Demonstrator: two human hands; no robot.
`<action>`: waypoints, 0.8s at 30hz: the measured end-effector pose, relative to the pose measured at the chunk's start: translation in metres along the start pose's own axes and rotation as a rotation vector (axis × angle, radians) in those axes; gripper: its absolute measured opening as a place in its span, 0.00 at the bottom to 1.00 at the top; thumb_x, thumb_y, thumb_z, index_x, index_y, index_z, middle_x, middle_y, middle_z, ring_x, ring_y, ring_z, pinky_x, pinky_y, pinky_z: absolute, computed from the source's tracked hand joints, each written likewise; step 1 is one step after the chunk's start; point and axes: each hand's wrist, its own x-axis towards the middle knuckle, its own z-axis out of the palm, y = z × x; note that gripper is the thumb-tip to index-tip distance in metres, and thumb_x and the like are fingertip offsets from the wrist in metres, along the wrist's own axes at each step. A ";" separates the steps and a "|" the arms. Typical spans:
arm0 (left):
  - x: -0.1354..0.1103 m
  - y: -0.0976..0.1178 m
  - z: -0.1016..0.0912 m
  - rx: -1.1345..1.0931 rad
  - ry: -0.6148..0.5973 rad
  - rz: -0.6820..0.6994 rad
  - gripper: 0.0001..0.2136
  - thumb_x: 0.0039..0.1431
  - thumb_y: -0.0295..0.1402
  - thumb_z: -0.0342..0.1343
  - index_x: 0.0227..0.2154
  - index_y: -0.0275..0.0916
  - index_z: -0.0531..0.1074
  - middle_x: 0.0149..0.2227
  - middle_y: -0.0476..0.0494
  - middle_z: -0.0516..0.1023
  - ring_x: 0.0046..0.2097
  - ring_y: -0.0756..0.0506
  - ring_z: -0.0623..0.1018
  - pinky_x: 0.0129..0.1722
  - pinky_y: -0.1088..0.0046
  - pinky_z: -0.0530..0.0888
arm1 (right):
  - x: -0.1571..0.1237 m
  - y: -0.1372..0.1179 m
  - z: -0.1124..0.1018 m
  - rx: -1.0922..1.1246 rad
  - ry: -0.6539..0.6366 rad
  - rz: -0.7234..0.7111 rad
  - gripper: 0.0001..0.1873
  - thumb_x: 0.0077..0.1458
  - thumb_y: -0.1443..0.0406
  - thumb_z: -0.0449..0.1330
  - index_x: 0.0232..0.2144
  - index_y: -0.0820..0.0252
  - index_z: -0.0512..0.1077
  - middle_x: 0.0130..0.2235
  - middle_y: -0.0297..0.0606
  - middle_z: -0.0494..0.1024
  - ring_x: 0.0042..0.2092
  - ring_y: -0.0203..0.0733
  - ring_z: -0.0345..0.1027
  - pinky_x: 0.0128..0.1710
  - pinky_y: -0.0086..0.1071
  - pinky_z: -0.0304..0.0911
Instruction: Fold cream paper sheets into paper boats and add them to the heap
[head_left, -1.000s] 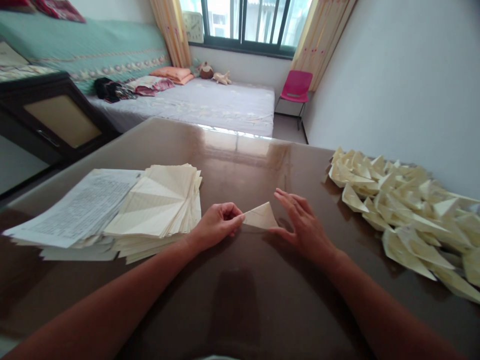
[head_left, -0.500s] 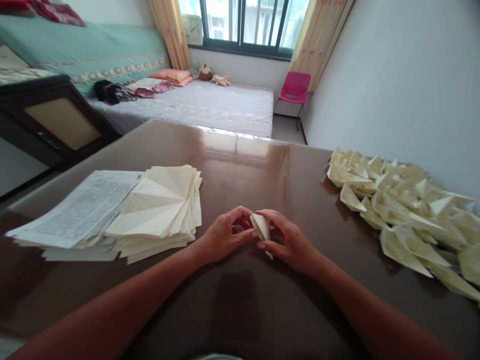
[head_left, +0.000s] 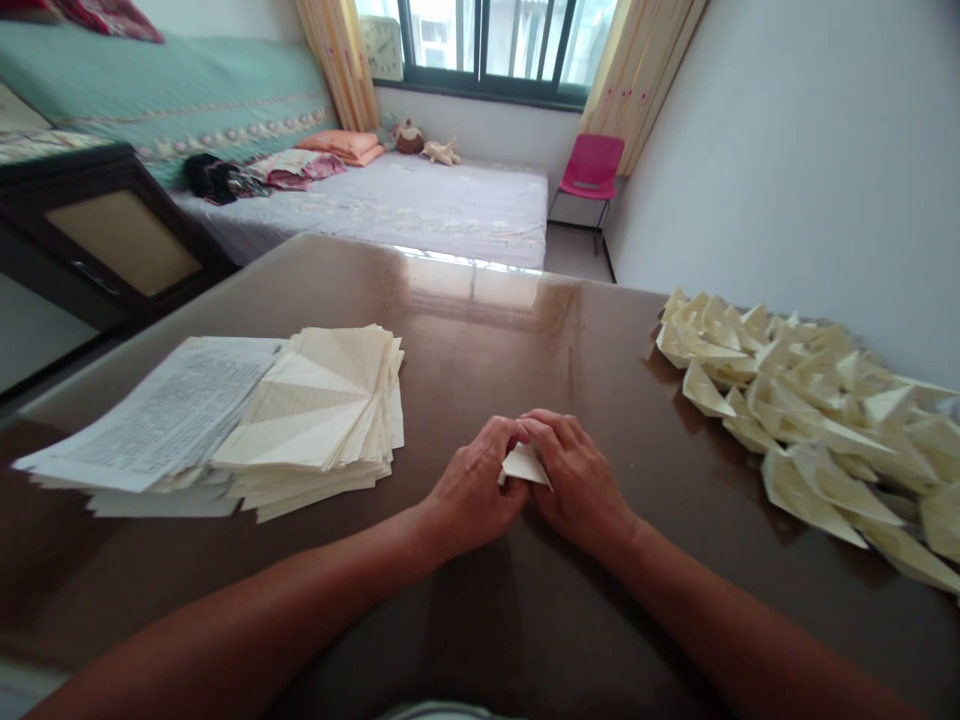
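Observation:
Between my two hands is a small piece of folded cream paper (head_left: 526,464), held above the near middle of the brown table (head_left: 480,370). My left hand (head_left: 480,482) is closed on its left side, fingers curled at its far edge and the thumb below. From the right, my right hand (head_left: 576,475) closes on the same paper, and its fingertips meet those of the left. The hands cover much of the folded paper, so only one pale face shows.
On the left lie a stack of creased cream sheets (head_left: 315,400) and a stack of printed white sheets (head_left: 172,410). Many folded paper boats (head_left: 795,410) are heaped along the right side. Beyond the table are a bed (head_left: 450,215) and a pink chair (head_left: 592,167).
My hands have drawn together and wrapped more fully around the folded paper. The paper has turned from upright and slanted to a flatter angle. The stacks and the heap stay put.

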 end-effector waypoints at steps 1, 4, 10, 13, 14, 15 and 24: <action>0.000 0.000 0.000 0.014 0.001 0.004 0.17 0.48 0.22 0.50 0.42 0.42 0.61 0.38 0.47 0.70 0.39 0.47 0.72 0.38 0.70 0.69 | 0.001 0.000 -0.001 0.011 -0.003 0.009 0.23 0.51 0.70 0.54 0.51 0.59 0.61 0.51 0.49 0.68 0.52 0.52 0.62 0.50 0.44 0.63; 0.001 -0.001 0.002 -0.012 0.032 -0.040 0.15 0.51 0.25 0.51 0.42 0.41 0.60 0.37 0.48 0.69 0.36 0.48 0.72 0.35 0.71 0.69 | 0.002 0.002 0.001 0.120 0.014 0.026 0.19 0.53 0.71 0.52 0.49 0.57 0.62 0.45 0.45 0.68 0.43 0.46 0.66 0.44 0.37 0.66; 0.008 -0.010 0.003 -0.030 0.073 -0.079 0.11 0.52 0.25 0.51 0.40 0.39 0.61 0.34 0.48 0.67 0.33 0.50 0.69 0.32 0.74 0.68 | 0.005 0.009 0.009 0.216 0.060 0.095 0.18 0.54 0.72 0.51 0.48 0.58 0.63 0.44 0.43 0.68 0.42 0.43 0.67 0.44 0.35 0.65; 0.010 -0.014 0.000 0.039 0.061 -0.049 0.11 0.50 0.23 0.49 0.38 0.39 0.62 0.34 0.48 0.67 0.34 0.49 0.69 0.32 0.74 0.68 | 0.005 0.016 0.008 0.167 0.021 0.098 0.15 0.55 0.70 0.52 0.46 0.57 0.65 0.43 0.41 0.70 0.43 0.44 0.66 0.44 0.36 0.64; 0.011 -0.016 -0.002 0.068 0.044 -0.045 0.12 0.49 0.22 0.49 0.38 0.39 0.62 0.34 0.48 0.67 0.34 0.49 0.69 0.32 0.73 0.68 | 0.005 0.019 0.007 0.147 0.009 0.094 0.15 0.55 0.70 0.53 0.45 0.56 0.66 0.42 0.41 0.71 0.43 0.45 0.65 0.44 0.37 0.64; 0.011 -0.017 -0.004 0.103 0.023 -0.043 0.12 0.48 0.22 0.49 0.37 0.40 0.62 0.34 0.49 0.67 0.34 0.49 0.69 0.32 0.73 0.68 | 0.004 0.022 0.007 0.132 0.001 0.089 0.14 0.54 0.70 0.53 0.45 0.56 0.66 0.41 0.40 0.71 0.43 0.45 0.65 0.44 0.37 0.64; 0.007 -0.021 -0.021 0.468 -0.174 0.055 0.10 0.50 0.27 0.52 0.37 0.43 0.64 0.39 0.48 0.69 0.40 0.45 0.71 0.34 0.71 0.68 | 0.003 0.035 0.002 0.123 -0.056 -0.028 0.14 0.52 0.73 0.53 0.40 0.56 0.65 0.41 0.39 0.72 0.43 0.42 0.64 0.45 0.36 0.62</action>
